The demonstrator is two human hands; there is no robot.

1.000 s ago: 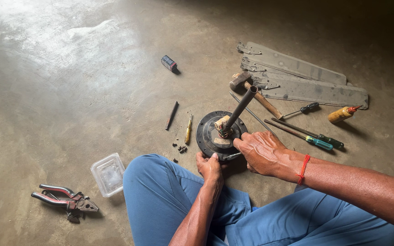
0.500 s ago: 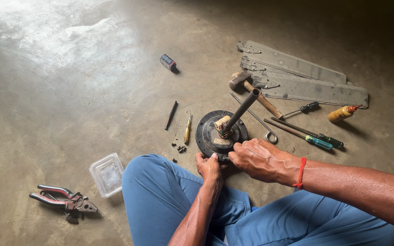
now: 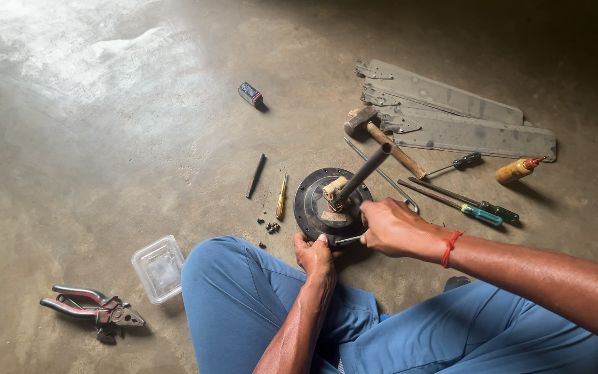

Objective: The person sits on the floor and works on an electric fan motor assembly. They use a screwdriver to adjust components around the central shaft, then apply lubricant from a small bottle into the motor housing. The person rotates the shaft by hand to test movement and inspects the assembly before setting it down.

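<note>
Moved: right hand (image 3: 397, 228) slid down to motor's near rim | lower left: red-handled pliers (image 3: 91, 309), clear plastic tub (image 3: 158, 268) | centre: left hand (image 3: 315, 253) grips round black motor housing (image 3: 313, 201) | right hand closed on thin metal tool (image 3: 347, 240) | upper right: grey fan blades (image 3: 451, 114).

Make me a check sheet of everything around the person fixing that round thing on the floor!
Surface: bare concrete floor, dusty, pale patch at top left.
Job's things: dark round motor with a shaft tilted up to the right; thin tool at its near rim.
Clutter: hammer, three grey blades, screwdrivers, oil bottle, pliers, clear tub, small battery, loose screws.
Grips: left hand steadies the motor's rim; right hand holds the thin tool.
Cables: nothing seen.
Surroundings: blue trousers of the seated person; dark shadow at top right.
</note>
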